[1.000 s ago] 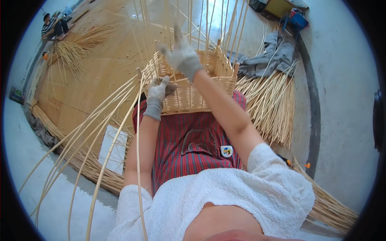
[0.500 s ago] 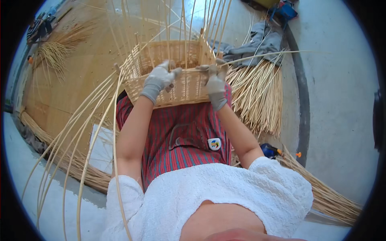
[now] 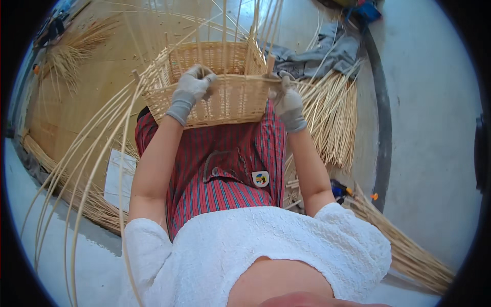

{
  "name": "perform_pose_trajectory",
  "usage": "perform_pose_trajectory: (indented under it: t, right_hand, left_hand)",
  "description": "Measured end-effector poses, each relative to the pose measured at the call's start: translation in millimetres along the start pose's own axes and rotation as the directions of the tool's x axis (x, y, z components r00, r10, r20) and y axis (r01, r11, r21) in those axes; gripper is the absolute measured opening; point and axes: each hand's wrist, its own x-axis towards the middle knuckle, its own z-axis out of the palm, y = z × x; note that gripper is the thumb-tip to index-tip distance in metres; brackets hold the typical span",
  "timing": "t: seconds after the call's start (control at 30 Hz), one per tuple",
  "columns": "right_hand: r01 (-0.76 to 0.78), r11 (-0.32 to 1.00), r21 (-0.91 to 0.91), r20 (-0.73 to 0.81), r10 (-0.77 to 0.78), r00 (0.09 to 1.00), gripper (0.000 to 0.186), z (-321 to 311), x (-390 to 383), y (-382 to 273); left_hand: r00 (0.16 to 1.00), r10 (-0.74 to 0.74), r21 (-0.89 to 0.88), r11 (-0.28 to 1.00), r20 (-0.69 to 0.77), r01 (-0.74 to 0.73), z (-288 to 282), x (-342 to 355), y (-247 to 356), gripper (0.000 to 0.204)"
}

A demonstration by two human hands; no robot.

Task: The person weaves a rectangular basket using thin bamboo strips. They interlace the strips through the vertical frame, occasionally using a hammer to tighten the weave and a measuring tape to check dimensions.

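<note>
A half-woven cane basket (image 3: 227,105) leans over my lap, with long upright stakes (image 3: 224,30) rising from its walls. My left hand (image 3: 190,91), in a pale grey-white glove, closes over the near rim, thumb and fingers gripping the weave. At the right front corner, beside a short wooden corner post (image 3: 270,64), my gloved right hand (image 3: 289,105) pinches a thin cane strand just outside the wall. Its fingertips are partly blurred. Several long loose canes (image 3: 94,163) bend away from the basket's left corner and hang down past my left arm.
A thick bundle of cut canes (image 3: 330,123) lies at the right under a grey cloth (image 3: 332,53). Another bundle (image 3: 404,245) is at the lower right, near a dark blue tool with an orange tip (image 3: 340,190). More canes (image 3: 64,64) lie on the board at the far left.
The basket has shifted a little to the left and up. My right hand has moved from the rim to outside the right corner, while my left hand stays on the rim.
</note>
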Motion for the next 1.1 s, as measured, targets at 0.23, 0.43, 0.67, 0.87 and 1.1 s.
perform_pose_trajectory:
  t: [0.23,0.43,0.67,0.87,1.1]
  right_hand:
    - [0.223,0.937,-0.27,-0.187,-0.278,0.942,0.012,10.4,-17.4,-18.8]
    - [0.756,0.165,-0.634,0.589,-0.53,0.61,0.014,75.7,61.5,-28.8]
    - [0.163,0.979,0.122,-0.046,-0.158,0.986,0.014,-11.0,87.1,17.7]
    - [-0.056,0.867,0.496,-0.047,0.091,0.995,0.044,14.2,68.1,16.4]
    - [-0.043,0.926,0.376,0.171,-0.024,0.985,0.053,2.8,78.9,16.7]
  left_hand:
    - [0.98,0.141,0.228,0.959,0.139,-0.17,73.2,-12.3,39.7,0.021]
    - [0.982,0.181,0.272,0.943,0.059,-0.19,101.4,21.9,-8.0,0.023]
    - [0.999,-0.012,0.134,0.991,0.036,0.007,104.0,-12.3,32.6,0.023]
    - [0.691,0.705,0.687,0.425,0.157,-0.589,129.4,-29.3,34.1,0.052]
    - [0.607,0.769,0.706,0.316,0.201,-0.634,133.2,-21.0,7.5,0.048]
